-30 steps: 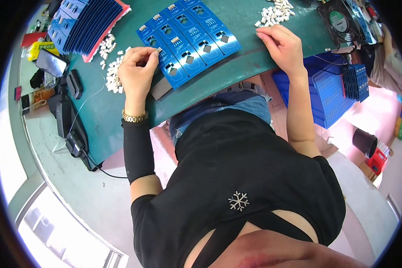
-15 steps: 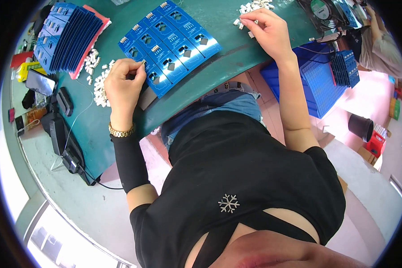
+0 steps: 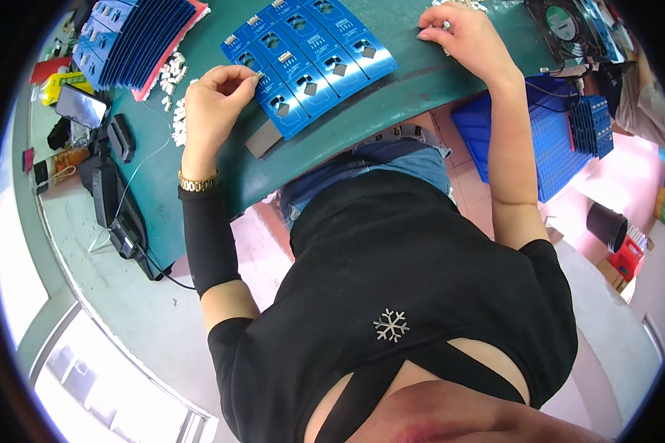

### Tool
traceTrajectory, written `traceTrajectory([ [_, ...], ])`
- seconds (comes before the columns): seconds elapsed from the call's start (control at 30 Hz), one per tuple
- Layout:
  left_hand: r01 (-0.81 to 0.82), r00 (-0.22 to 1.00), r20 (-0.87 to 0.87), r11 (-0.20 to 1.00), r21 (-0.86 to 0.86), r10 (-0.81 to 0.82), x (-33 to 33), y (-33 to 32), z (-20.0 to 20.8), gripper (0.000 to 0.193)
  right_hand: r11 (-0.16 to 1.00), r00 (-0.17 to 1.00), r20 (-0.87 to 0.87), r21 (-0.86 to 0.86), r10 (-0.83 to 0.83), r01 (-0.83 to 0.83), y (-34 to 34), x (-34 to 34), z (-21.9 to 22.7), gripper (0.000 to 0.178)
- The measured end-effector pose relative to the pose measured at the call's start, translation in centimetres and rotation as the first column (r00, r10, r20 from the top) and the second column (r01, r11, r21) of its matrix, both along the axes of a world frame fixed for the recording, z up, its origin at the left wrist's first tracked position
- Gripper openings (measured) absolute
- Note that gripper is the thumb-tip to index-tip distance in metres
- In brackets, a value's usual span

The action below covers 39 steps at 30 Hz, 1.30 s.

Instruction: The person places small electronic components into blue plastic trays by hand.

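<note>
My left hand (image 3: 216,103) pinches a small white connector (image 3: 258,76) at the left edge of a blue circuit board panel (image 3: 321,63). Several similar connectors stand on the panel's far and middle rows, and dark square chips show near its front row. Just right of the panel, my right hand (image 3: 469,40) is closed with thumb and forefinger together, beside a pile of loose white connectors (image 3: 474,5) that it partly hides. A white bit shows between its fingers; I cannot tell whether it is held or lies behind them.
Upright blue boards (image 3: 137,44) stand at the far left, near more loose white connectors (image 3: 171,74). A phone (image 3: 81,107) and black adapters (image 3: 107,192) lie left. A grey block (image 3: 264,139) touches the panel's near corner. A fan (image 3: 565,28) and blue crate (image 3: 536,148) are at right.
The whole view has shifted, moving the table things rightward and slightly up. My right hand has drawn a little left of the connector pile. My left hand keeps its pinch at the panel's edge.
</note>
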<state>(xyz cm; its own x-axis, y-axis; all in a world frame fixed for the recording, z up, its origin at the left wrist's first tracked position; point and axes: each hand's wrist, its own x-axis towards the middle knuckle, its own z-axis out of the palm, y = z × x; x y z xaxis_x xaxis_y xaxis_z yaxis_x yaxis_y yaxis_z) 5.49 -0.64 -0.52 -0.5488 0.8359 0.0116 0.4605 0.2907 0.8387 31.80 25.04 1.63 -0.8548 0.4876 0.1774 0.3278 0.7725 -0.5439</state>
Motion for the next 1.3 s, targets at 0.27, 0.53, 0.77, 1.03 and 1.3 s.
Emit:
traceTrajectory([
  [0.27, 0.003, 0.999, -0.038, 1.0, 0.009, -0.003, -0.2, 0.2, -0.1, 0.012, 0.98, 0.992, -0.117, 0.197, 0.054, -0.03, -0.1, 0.5, 0.2, 0.013],
  [0.53, -0.012, 0.999, -0.032, 1.0, -0.005, 0.012, 0.2, 0.2, -0.1, 0.012, 0.957, 0.992, -0.086, 0.281, 0.095, -0.068, 0.0, 0.5, -0.4, 0.011],
  [0.77, 0.027, 0.985, -0.174, 0.999, 0.024, -0.022, 0.8, 0.5, 0.2, 0.009, 0.983, 0.94, -0.308, 0.146, 0.148, -0.107, -0.4, -1.2, 0.8, 0.011],
  [1.03, 0.199, 0.868, -0.464, 0.98, -0.006, -0.179, 1.3, 0.5, 1.5, 0.006, 0.897, 0.86, -0.318, -0.058, 0.399, -0.438, -2.9, -9.3, 0.0, 0.009],
  [1.3, 0.194, 0.685, -0.715, 0.981, -0.012, -0.144, 2.6, -1.0, 0.9, 0.031, 0.874, 0.865, -0.14, 0.006, 0.481, -0.485, -2.7, -11.5, -1.7, 0.011],
])
